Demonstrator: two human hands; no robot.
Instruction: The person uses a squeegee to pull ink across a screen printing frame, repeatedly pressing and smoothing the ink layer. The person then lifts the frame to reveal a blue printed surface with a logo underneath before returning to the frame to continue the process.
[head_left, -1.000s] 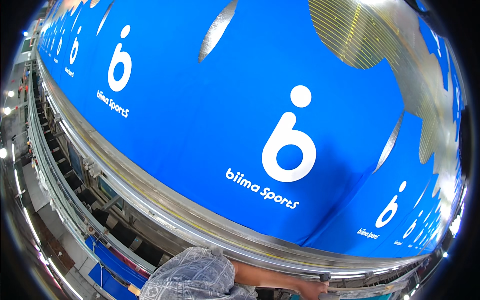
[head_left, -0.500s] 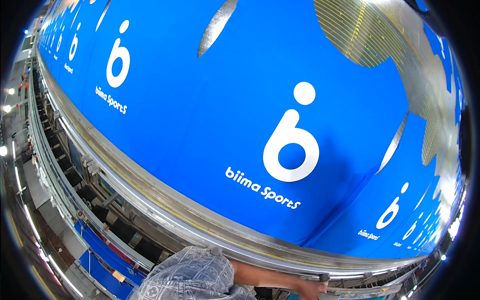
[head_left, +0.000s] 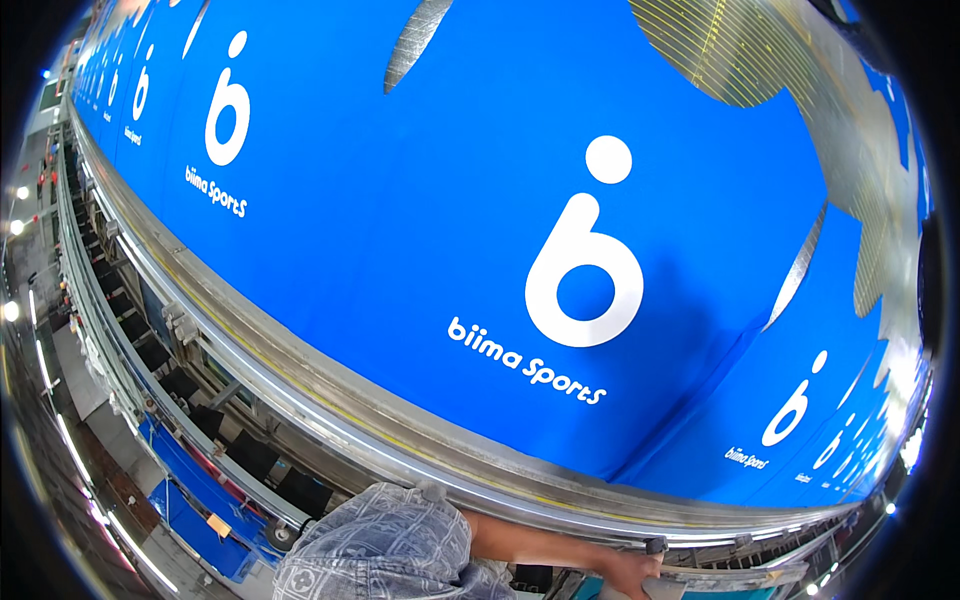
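A long table (head_left: 380,410) carries blue fabric panels (head_left: 350,250) printed with white logos and lettering. Along its near edge runs a metal rail (head_left: 270,390). At the lower edge of the view are my grey patterned clothing (head_left: 370,545) and bare right forearm (head_left: 540,540), reaching rightward below the rail. My right hand (head_left: 630,570) is closed round a small dark handle (head_left: 655,546) by that edge; its fingertips are partly hidden. My left hand is not in view.
Silvery surface with yellow stripes (head_left: 730,50) shows between the panels at the upper right. Left and below are parallel rails and framework (head_left: 140,340), a lower blue surface (head_left: 185,520) with a small tan piece (head_left: 218,525) on it, and strip lights.
My view has shifted slightly, so the panels and rail sit a little higher in the picture. My right hand keeps its hold at the table edge.
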